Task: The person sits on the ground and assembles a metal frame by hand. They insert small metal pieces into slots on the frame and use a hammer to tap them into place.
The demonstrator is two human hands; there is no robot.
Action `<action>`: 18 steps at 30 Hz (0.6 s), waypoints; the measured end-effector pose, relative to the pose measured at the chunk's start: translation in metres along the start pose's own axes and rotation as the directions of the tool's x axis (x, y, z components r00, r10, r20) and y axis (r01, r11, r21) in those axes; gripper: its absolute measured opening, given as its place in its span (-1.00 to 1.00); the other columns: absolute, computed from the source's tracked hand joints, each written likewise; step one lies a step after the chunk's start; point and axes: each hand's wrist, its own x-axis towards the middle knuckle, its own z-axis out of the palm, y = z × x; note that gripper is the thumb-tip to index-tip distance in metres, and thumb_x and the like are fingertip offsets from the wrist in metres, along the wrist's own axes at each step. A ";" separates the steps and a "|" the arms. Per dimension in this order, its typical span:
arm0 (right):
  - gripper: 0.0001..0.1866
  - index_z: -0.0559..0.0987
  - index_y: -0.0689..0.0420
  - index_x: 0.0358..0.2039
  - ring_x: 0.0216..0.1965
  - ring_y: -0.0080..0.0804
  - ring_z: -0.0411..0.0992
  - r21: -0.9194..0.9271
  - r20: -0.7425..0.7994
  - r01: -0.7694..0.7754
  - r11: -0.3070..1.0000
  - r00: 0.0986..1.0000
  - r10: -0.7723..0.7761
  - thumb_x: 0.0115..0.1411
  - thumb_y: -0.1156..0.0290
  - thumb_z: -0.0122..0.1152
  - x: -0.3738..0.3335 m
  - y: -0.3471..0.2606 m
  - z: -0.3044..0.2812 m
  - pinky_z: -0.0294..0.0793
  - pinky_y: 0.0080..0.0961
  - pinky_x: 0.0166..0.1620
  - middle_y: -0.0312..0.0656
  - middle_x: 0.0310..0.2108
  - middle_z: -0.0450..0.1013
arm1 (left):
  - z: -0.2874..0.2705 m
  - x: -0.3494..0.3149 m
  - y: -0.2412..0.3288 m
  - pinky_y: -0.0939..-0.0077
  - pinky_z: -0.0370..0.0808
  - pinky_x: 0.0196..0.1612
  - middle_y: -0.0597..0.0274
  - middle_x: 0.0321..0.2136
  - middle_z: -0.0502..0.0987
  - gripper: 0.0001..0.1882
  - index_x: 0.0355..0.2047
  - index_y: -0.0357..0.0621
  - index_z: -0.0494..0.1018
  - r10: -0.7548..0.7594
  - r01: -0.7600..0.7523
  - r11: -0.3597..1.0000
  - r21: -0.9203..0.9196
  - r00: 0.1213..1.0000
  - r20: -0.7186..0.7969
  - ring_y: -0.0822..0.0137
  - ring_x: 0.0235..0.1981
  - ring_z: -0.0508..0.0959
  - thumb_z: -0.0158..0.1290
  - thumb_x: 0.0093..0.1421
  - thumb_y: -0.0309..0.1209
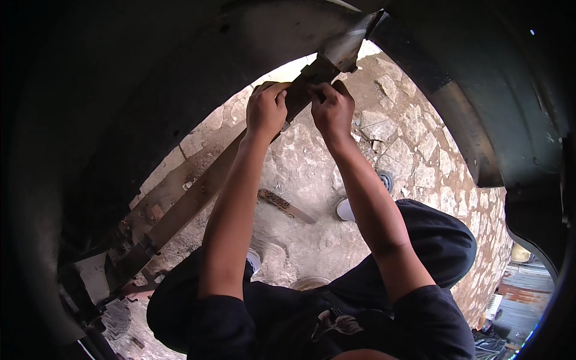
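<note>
A long brown metal bar (207,183), which looks like a vehicle's leaf spring, slants from the lower left up to a metal bracket (343,53) at the top. Both of my hands are at its upper end, just below the bracket. My left hand (267,112) is closed against the bar's left side, thumb bent and fingers curled toward the metal. On the opposite side, my right hand (334,113) is closed with its fingertips curled in at the bar's edge. Whatever lies between the fingers of either hand is hidden in the dark.
Dark curved body panels (480,132) arch over and around me. Below is a stone-paved ground (300,156), with a narrow tool (287,207), speckled brown at one end and pale at the other. My bent knees (438,231) flank the workspace. Corrugated metal sheeting (527,300) stands at lower right.
</note>
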 end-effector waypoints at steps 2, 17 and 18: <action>-0.89 0.77 0.01 -0.30 -0.37 0.01 0.59 0.010 0.006 0.023 1.000 1.000 -0.023 0.12 0.37 0.44 0.011 0.004 0.009 0.58 -0.19 -0.30 -0.01 -0.42 0.57 | 0.002 -0.003 -0.001 0.17 0.52 0.11 0.01 -0.11 0.65 -0.77 -0.09 -0.18 0.65 -0.015 0.015 1.000 -0.002 1.000 0.002 -0.02 -0.01 0.61 0.18 0.25 -0.47; -0.79 0.76 0.00 -0.17 -0.22 0.16 0.60 -0.215 0.240 0.065 0.974 0.971 -0.011 0.27 0.34 0.21 0.019 -0.007 -0.008 0.63 -0.05 -0.15 0.14 -0.21 0.59 | -0.020 -0.009 0.001 0.21 0.53 0.12 -0.01 -0.04 0.67 -0.68 0.05 -0.13 0.62 -0.199 0.207 0.977 -0.048 0.972 0.126 -0.03 0.02 0.65 0.09 0.34 -0.37; -0.79 0.76 0.00 -0.17 -0.22 0.16 0.60 -0.238 0.282 0.061 0.969 0.959 0.009 0.28 0.35 0.20 0.011 -0.018 -0.018 0.63 -0.05 -0.15 0.14 -0.19 0.58 | -0.028 -0.012 -0.002 0.21 0.53 0.12 -0.01 -0.05 0.68 -0.68 0.05 -0.12 0.63 -0.221 0.231 0.970 -0.075 0.967 0.125 -0.03 0.01 0.65 0.09 0.34 -0.36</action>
